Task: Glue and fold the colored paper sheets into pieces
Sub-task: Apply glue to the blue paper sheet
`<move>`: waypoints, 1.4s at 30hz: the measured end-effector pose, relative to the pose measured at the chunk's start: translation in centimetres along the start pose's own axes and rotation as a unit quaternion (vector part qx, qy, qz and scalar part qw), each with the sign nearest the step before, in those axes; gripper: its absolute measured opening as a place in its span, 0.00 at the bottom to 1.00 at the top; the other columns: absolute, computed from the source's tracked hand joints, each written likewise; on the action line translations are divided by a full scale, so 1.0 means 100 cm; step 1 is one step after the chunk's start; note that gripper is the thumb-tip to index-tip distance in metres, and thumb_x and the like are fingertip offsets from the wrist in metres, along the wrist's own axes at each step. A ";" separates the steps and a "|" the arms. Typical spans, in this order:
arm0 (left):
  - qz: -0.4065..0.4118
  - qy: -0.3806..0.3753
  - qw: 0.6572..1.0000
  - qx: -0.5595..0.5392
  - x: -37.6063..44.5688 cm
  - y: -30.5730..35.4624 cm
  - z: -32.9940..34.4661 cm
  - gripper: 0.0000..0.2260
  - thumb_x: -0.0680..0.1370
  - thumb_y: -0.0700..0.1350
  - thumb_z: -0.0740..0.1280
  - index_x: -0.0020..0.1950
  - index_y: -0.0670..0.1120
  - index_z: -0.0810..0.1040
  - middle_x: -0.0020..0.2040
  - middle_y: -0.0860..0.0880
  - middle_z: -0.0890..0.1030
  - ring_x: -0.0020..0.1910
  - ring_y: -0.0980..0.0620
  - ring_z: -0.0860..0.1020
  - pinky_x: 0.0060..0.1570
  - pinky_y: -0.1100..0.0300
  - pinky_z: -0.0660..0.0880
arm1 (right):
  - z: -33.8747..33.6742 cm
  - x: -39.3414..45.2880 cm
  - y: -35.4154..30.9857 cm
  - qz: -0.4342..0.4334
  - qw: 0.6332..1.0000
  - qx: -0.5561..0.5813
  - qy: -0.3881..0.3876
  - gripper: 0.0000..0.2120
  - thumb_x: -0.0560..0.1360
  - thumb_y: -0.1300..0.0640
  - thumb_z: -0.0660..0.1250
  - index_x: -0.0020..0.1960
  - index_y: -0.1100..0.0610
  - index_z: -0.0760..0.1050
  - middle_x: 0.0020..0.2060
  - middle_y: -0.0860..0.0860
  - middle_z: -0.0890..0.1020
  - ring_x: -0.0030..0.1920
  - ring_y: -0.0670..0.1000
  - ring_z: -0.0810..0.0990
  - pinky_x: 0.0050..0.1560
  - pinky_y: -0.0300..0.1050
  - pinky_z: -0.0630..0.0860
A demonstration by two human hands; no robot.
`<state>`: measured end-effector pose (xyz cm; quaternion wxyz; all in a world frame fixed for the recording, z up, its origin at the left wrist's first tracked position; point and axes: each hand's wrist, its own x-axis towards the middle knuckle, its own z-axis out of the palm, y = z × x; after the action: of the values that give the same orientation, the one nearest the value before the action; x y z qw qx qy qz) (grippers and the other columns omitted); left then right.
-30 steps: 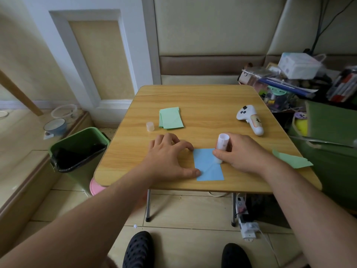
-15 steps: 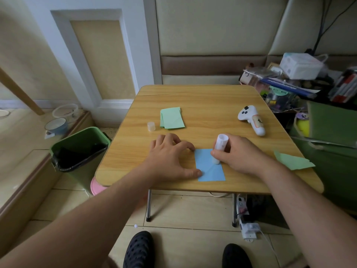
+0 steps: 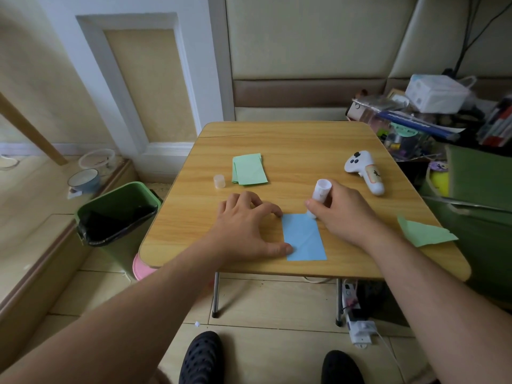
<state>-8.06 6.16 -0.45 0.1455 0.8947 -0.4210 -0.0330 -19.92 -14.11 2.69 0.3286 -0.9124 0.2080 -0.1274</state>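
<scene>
— While your left hand (image 3: 243,225) is pressing spread fingers along the left edge of the blue paper sheet (image 3: 303,236), where is the glue going?

— Your right hand (image 3: 340,214) is gripping the white glue stick (image 3: 318,196), and its tip is now sitting at the sheet's far right corner; a second ago it was working lower, nearer the sheet's middle. You seem to be finishing the stroke up that edge, so folding is probably coming next.

— Anything you are struggling to read?

— Your fingers are covering the stick's tip, so contact with the paper is a guess. Glue itself is not showing on the blue.

— And the rest?

— The blue sheet is lying near the front edge of the wooden table (image 3: 304,139). Folded green pieces (image 3: 249,169) are waiting farther back, beside the small cap (image 3: 219,181); another green sheet (image 3: 424,232) is overhanging the right edge.
</scene>
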 end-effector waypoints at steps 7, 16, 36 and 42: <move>-0.001 -0.005 1.000 0.002 0.000 0.000 -0.001 0.37 0.61 0.82 0.61 0.67 0.71 0.67 0.62 0.56 0.65 0.68 0.49 0.62 0.69 0.51 0.58 | -0.004 -0.007 0.008 -0.001 0.998 0.007 -0.066 0.10 0.77 0.43 0.70 0.48 0.49 0.76 0.43 0.48 0.83 0.45 0.53 0.81 0.49 0.55 0.79; 0.001 -0.004 1.000 0.002 0.001 0.001 -0.001 0.36 0.62 0.82 0.64 0.67 0.71 0.68 0.62 0.56 0.65 0.67 0.49 0.63 0.67 0.52 0.57 | -0.014 -0.025 0.008 0.012 0.994 0.002 -0.109 0.07 0.77 0.46 0.71 0.47 0.49 0.78 0.42 0.48 0.84 0.45 0.52 0.82 0.50 0.51 0.78; 0.000 -0.002 1.000 0.020 0.000 0.000 0.000 0.42 0.59 0.84 0.58 0.69 0.69 0.65 0.63 0.55 0.65 0.67 0.49 0.63 0.67 0.51 0.59 | 0.019 -0.010 -0.025 -0.032 0.997 0.015 -0.070 0.13 0.78 0.41 0.70 0.45 0.48 0.72 0.39 0.45 0.80 0.40 0.47 0.78 0.39 0.46 0.72; 0.002 0.005 1.000 0.019 0.000 0.000 0.002 0.42 0.59 0.84 0.58 0.70 0.69 0.66 0.63 0.55 0.66 0.67 0.49 0.63 0.67 0.52 0.59 | 0.023 -0.009 -0.026 -0.046 0.994 -0.033 -0.089 0.12 0.78 0.40 0.70 0.46 0.45 0.72 0.40 0.45 0.80 0.42 0.47 0.79 0.40 0.46 0.73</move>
<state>-8.07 6.16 -0.63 0.1306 0.8966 -0.4226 -0.0200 -19.08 -10.56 2.57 0.3097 -0.9390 0.1397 -0.0537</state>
